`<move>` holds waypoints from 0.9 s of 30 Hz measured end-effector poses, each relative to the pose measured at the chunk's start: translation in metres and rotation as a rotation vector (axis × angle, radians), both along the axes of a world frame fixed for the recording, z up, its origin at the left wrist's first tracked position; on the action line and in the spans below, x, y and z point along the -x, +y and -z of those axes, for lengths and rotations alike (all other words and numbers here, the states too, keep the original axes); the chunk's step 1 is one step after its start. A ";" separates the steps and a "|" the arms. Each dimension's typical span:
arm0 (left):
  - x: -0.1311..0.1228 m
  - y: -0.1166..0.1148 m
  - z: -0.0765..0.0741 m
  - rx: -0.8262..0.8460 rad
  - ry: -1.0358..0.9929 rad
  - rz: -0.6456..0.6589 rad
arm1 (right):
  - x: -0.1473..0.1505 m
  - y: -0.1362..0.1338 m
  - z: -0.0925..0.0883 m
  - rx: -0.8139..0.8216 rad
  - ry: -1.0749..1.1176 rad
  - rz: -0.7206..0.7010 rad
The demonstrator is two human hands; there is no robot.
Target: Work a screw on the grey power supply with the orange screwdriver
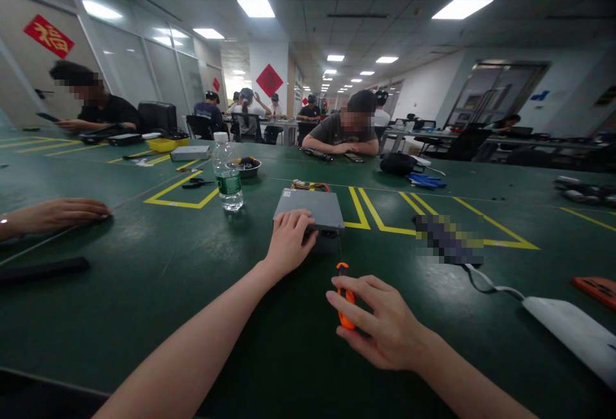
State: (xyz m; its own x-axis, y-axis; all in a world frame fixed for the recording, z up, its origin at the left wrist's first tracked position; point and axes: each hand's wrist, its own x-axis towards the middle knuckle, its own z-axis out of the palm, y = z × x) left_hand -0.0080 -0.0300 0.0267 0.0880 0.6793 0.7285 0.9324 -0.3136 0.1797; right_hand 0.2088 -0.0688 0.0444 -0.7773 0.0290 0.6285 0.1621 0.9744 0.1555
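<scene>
A grey metal computer power supply (pixel 315 204) lies flat on the green table, with coloured wires (pixel 310 185) coming out at its far side. My left hand (pixel 292 239) grips its near left edge, fingers over the top and the thumb at the front face. Between the fingers and thumb of my right hand (pixel 380 319) is an orange and black screwdriver (pixel 343 297). Its thin shaft points away from me, toward the supply's near right corner. Whether the tip touches a screw there is too small to tell.
A water bottle (pixel 228 175) stands left of the supply, near a metal bowl (pixel 250 167). Another person's hand (pixel 72 215) rests at the left. A cable (pixel 495 287) joins a blurred dark device (pixel 447 239) and a white power bank or box (pixel 568 326) at the right.
</scene>
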 end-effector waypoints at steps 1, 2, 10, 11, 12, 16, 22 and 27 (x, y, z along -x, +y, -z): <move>0.000 0.000 0.000 -0.001 -0.001 -0.002 | 0.000 -0.001 -0.001 -0.020 -0.008 0.003; 0.000 0.000 0.000 -0.002 -0.003 -0.004 | 0.000 -0.001 -0.001 -0.032 -0.008 0.004; 0.000 0.002 0.002 -0.006 0.009 -0.002 | 0.002 0.001 0.004 0.008 0.107 -0.007; 0.001 0.002 0.002 -0.005 0.008 -0.003 | 0.002 0.001 0.004 0.024 0.111 -0.009; 0.001 0.002 0.002 -0.005 0.007 -0.003 | 0.002 0.000 0.004 0.038 0.109 -0.011; 0.000 0.001 0.001 0.004 0.002 -0.003 | 0.002 -0.001 0.000 0.024 0.031 0.004; 0.000 0.000 0.000 0.000 -0.001 0.001 | 0.002 0.000 0.001 -0.040 0.087 0.019; 0.000 0.001 0.000 -0.008 -0.008 0.000 | -0.001 0.001 0.005 0.039 0.154 0.030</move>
State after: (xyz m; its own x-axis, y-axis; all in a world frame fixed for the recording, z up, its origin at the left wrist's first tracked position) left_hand -0.0082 -0.0293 0.0265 0.0822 0.6732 0.7348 0.9311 -0.3149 0.1844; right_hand 0.2094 -0.0678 0.0398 -0.6702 0.0774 0.7381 0.2098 0.9737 0.0884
